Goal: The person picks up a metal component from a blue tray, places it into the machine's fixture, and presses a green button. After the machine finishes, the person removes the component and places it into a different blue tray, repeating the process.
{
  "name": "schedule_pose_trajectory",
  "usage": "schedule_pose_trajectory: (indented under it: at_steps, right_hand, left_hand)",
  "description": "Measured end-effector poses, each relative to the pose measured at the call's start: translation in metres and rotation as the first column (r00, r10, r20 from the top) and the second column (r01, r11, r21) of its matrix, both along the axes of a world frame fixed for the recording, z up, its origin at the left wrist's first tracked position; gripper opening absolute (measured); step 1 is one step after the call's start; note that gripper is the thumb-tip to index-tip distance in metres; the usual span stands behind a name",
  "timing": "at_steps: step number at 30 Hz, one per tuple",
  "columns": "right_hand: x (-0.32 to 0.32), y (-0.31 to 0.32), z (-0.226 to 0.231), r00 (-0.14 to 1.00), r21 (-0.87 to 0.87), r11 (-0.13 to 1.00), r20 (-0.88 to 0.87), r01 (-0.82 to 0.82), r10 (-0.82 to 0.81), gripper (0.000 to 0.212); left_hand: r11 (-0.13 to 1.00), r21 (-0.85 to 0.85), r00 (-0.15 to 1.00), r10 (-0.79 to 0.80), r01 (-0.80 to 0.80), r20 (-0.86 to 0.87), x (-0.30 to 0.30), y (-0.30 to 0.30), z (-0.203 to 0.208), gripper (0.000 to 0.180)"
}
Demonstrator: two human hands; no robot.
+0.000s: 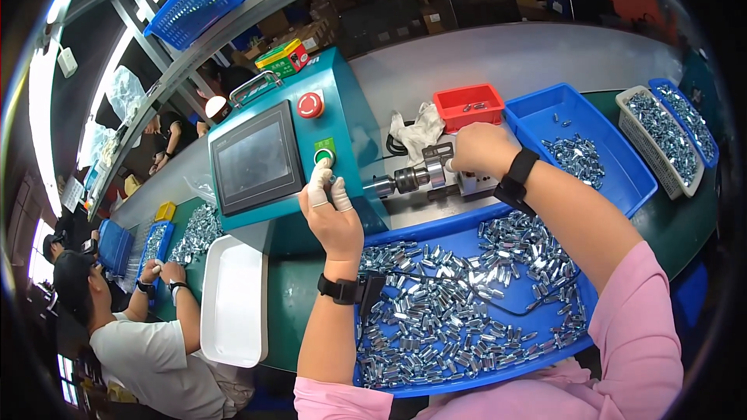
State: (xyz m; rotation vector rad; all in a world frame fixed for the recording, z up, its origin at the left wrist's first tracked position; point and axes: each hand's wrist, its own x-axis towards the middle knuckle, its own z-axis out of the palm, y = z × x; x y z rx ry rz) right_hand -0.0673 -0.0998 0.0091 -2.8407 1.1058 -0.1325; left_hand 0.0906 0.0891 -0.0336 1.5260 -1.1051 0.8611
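My left hand (pixel 333 222), white covers on some of its fingers, reaches up to the green push button (pixel 324 157) on the teal machine (pixel 350 101), one fingertip against it. Something small and shiny shows between its fingers, too small to name. At the metal fixture (pixel 438 157) beside the dark chuck (pixel 406 180), my right hand (pixel 484 148) is closed, its fingertips partly hidden. What they pinch, if anything, I cannot make out. Below both hands lies a large blue tray (pixel 455 245) full of small shiny metal parts (pixel 436 319).
Behind the fixture are a white cloth (pixel 420 126) and a red bin (pixel 469 95). A blue bin (pixel 537 105) and a grey basket (pixel 663 163) of parts stand right. A white tray (pixel 233 303) lies left, near a co-worker (pixel 156 358). A red stop button (pixel 310 105) tops the machine.
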Motion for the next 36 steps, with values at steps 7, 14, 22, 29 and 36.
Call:
schedule_pose_trajectory:
  at_steps: [7,14,22,29,36]
  right_hand:
    - [-0.011,0.008,-0.019,0.935,-0.254,0.961,0.353,0.113,-0.016,0.041]
    - [-0.014,0.027,-0.050,0.928,-0.240,0.963,0.372,0.122,-0.025,0.040]
    - [-0.009,0.007,-0.032,0.964,-0.118,0.993,0.264,0.017,0.015,0.036]
    - [-0.015,0.018,-0.062,0.894,-0.076,0.987,0.439,0.141,-0.094,0.039]
    - [-0.043,0.007,-0.038,0.873,0.317,0.945,0.436,0.077,-0.217,0.041]
  left_hand:
    - [1.000,0.021,0.999,0.015,-0.014,-0.030,0.003,-0.001,-0.001,0.026]
    - [0.999,0.033,0.999,0.021,-0.020,-0.028,0.005,0.000,-0.001,0.028]
    - [0.999,0.043,0.998,0.015,-0.018,0.053,0.005,0.000,-0.005,0.020]
    - [0.995,0.089,0.996,0.041,-0.048,0.078,0.001,-0.004,-0.002,0.022]
    - [0.980,0.163,0.991,0.121,-0.111,-0.052,-0.012,-0.001,0.015,0.025]
